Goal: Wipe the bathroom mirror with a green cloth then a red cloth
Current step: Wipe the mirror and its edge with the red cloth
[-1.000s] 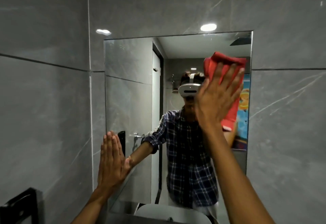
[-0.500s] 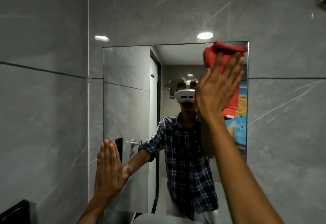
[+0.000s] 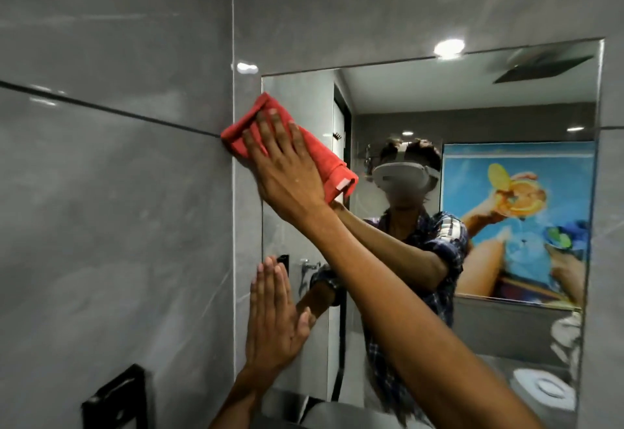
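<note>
Right hand (image 3: 283,165) pressing red cloth (image 3: 314,155) on mirror (image 3: 472,97), left hand (image 3: 273,313) flat below

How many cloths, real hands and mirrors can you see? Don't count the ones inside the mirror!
Red cloth: 1, pressed flat under the right hand
Green cloth: 0 in view
Real hands: 2, the right one and the left hand, flat at the mirror's left edge
Mirror: 1
Total: 4

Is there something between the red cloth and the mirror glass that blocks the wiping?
Nothing visible blocks it. The right hand presses the red cloth flat at the mirror's upper left edge, partly over the grey tile. The left hand rests lower down at the same edge, clear of the cloth.
</note>
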